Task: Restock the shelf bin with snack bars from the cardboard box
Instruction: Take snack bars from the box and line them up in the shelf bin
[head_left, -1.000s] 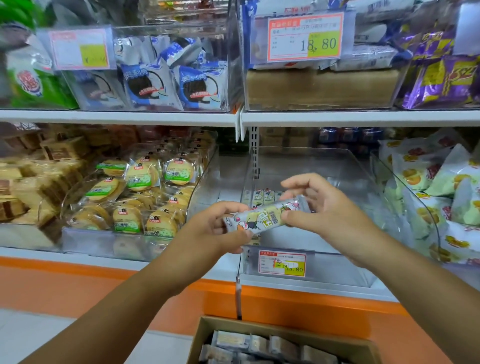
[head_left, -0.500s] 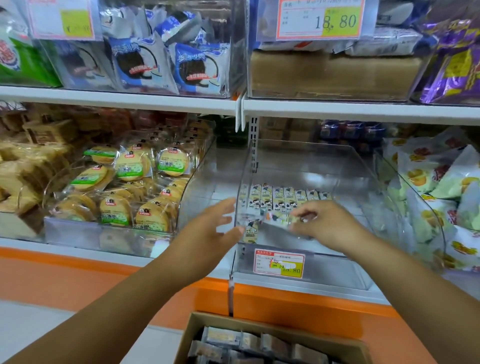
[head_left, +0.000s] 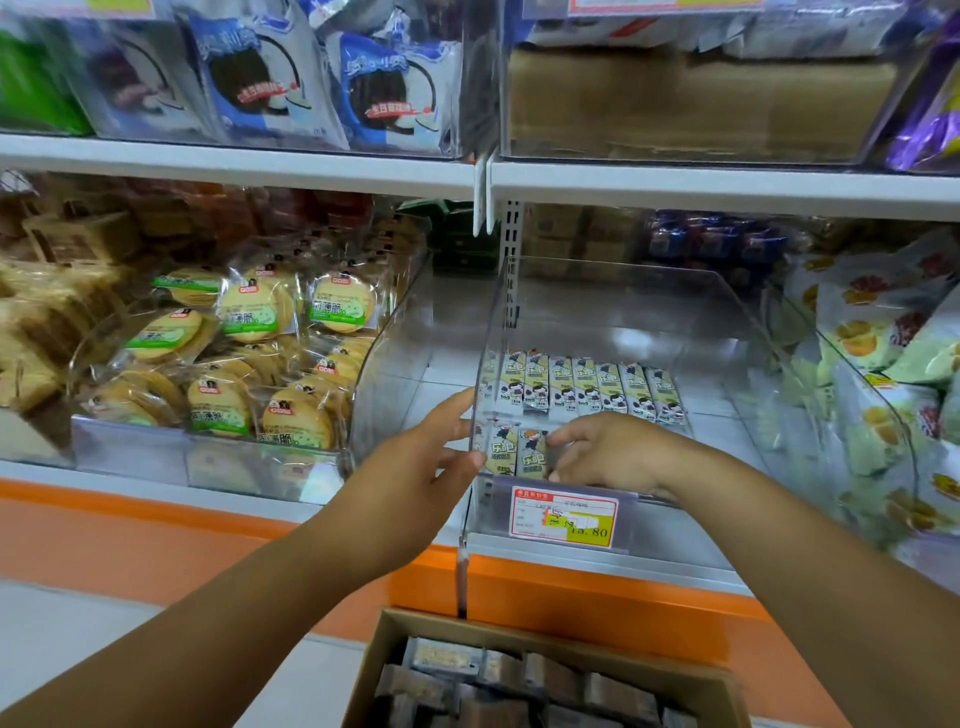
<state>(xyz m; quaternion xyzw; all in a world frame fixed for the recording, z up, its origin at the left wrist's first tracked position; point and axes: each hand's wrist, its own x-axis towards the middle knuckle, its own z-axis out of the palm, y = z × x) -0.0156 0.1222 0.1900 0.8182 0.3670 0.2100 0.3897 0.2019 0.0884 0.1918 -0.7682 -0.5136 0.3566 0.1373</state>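
The small pale yellow wrapped snack bar (head_left: 531, 451) with a cartoon figure lies in the front row of the clear plastic shelf bin (head_left: 496, 322), with its long side pointing to the back. The right grip (head_left: 614, 456) is inside the bin, just to the right of this bar. Its bent fingers (head_left: 563, 439) and the thumb hold the bar at its right edge, so this grip is closed on the bar.

Directly on the other side of the held bar I see a second bar of the same kind (head_left: 501, 447), close to the left wall of the bin. Behind the right grip, toward the back, a row of the same bars (head_left: 587, 387) lies side by side across the bin floor.

The left grip (head_left: 422, 467) is outside the bin, and the clear left wall stands between it and the right grip. It is open, with almost straight fingertips (head_left: 457, 410) touching the outer face of that wall near the front corner.

Below the right grip, a red-framed price label with a yellow field (head_left: 563, 517) sits on the bin front. Lower again, under both grips, is the open brown cardboard box (head_left: 545, 636), with grey-brown packs (head_left: 519, 675) inside that are too blurred to read.

Left of the left grip is another clear bin of round yellow biscuits in clear wrap (head_left: 249, 364). Right of the right grip are green and white bags (head_left: 883, 338). Above both grips runs a white shelf board (head_left: 234, 161).
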